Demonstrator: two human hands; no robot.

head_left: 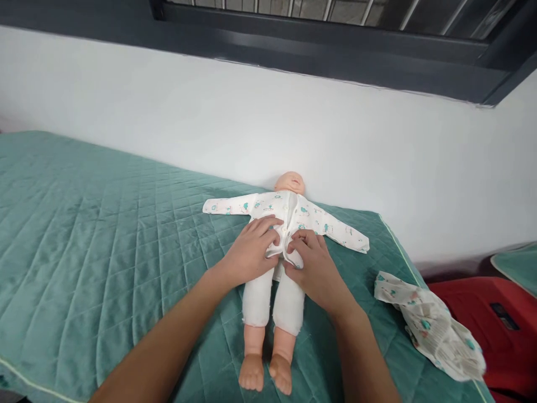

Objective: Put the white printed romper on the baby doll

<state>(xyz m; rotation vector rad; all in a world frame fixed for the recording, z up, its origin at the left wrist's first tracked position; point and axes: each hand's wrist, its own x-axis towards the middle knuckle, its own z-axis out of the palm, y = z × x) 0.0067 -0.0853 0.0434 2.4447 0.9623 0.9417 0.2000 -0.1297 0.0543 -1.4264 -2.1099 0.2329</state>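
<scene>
A baby doll [253,341] lies on its back on the green quilted cover, head toward the wall and bare feet toward me. It wears a white printed shirt [268,202] with both sleeves spread wide, and its upper legs are white. The shirt's front opening runs down the middle, with a gap near the chest. My left hand [253,249] pinches the shirt's lower front edge on the left side. Opposite it, my right hand [312,266] has its fingers closed on the other front edge near the hem. The fingertips partly hide the fastening.
A crumpled printed cloth garment [436,330] lies at the right edge of the green quilted cover [126,252]. Beyond that edge is a red plastic object [474,302]. A white wall [210,112] and a dark-framed barred window [327,33] stand behind.
</scene>
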